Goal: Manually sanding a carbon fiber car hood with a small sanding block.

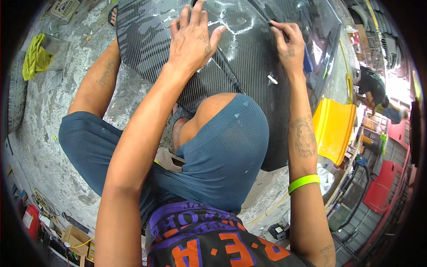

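A large curved panel (249, 53) with a black, finely ribbed carbon-fibre look and glossy reflections lies before my knees. My left hand (192, 43) rests palm down on it, fingers stretched out and thumb apart. To the right, my right hand (290, 42) has thumb and forefinger pinched together at a dark raised line on the panel. What sits in that pinch, if anything, is too small to make out. A dark ridge runs across the surface between my hands. Below my right hand, a small white piece (272, 79) lies on the panel.
A yellow panel (334, 131) stands at the right, near a person (373, 86) bending over. Red panels (384, 187) lie farther right. On the left are a yellow-green cloth (38, 58) and a tire (18, 93). A cardboard box (76, 240) sits at lower left on the stained concrete floor.
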Motion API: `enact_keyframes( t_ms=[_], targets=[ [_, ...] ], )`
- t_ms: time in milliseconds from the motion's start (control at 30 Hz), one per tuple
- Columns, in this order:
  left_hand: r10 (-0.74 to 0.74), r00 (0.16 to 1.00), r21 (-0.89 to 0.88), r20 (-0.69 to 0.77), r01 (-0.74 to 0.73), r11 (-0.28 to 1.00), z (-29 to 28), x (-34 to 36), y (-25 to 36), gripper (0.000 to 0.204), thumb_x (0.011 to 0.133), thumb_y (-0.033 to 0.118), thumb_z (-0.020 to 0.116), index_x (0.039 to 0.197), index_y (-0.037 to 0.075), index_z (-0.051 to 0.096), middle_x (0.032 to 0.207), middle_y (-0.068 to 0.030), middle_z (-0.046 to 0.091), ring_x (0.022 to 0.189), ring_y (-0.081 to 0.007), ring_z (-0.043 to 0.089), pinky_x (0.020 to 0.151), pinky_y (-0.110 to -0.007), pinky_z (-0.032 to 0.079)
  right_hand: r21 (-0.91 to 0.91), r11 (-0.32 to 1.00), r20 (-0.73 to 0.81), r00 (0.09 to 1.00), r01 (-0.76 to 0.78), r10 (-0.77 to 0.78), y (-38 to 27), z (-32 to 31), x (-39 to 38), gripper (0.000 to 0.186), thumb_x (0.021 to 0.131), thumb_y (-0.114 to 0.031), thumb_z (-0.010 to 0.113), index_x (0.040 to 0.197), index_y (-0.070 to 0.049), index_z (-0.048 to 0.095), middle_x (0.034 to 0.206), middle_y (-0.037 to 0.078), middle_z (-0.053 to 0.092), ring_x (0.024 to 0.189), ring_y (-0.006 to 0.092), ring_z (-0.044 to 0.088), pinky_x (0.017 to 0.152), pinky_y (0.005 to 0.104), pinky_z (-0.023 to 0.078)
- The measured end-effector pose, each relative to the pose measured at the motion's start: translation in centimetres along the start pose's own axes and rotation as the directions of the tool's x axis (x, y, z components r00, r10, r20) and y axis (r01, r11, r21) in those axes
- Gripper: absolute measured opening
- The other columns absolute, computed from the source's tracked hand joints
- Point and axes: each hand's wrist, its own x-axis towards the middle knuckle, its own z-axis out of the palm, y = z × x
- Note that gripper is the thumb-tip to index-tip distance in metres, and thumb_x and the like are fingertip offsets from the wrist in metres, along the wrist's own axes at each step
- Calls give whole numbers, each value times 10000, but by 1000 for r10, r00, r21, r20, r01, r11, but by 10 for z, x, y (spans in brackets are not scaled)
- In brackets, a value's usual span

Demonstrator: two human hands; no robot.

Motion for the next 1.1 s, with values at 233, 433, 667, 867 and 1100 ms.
enact_keyframes(
  t_ms=[233,433,667,867,1100],
  targets=[
    [35,995,96,91,-44,994,9,-14,25,703,1040,462,572,1308,-187,596,1585,-184,430,1419,-419,416,1123,-562,353,106,992,-50,996,-67,73,13,-13,-14,186,901,-111,748,1075,-117,814,960,86,682,938,261,632,852,360,506],
    [-71,991,-94,117,82,992,-24,-13,12,401,1052,382,596,1271,68,718,1562,-144,464,1379,-383,454,1147,-526,348,145,976,8,986,164,-167,-13,35,11,193,903,-77,733,1082,-75,804,962,94,684,926,254,653,844,350,521],
    [-240,964,-71,-117,233,970,-6,-24,-119,494,1074,380,567,1470,86,571,1541,-165,470,1431,-368,438,1169,-522,332,91,945,181,928,313,-325,-52,92,23,161,887,-104,734,1026,-106,815,979,66,681,961,287,621,873,394,521],
    [-243,959,-97,-146,230,968,-6,-22,-111,459,1063,379,584,1459,145,594,1500,-101,530,1393,-341,478,1149,-510,355,147,951,214,930,272,-299,-60,92,10,121,867,-59,739,968,-80,803,934,67,655,902,289,593,817,394,509],
    [-391,920,-159,-9,385,909,-35,-19,-92,486,1022,291,612,1437,47,541,1489,-176,508,1379,-397,455,1129,-512,369,126,964,232,938,234,-258,-79,90,-3,131,847,-34,761,968,-66,801,880,93,625,858,313,574,786,409,499]
  ],
)
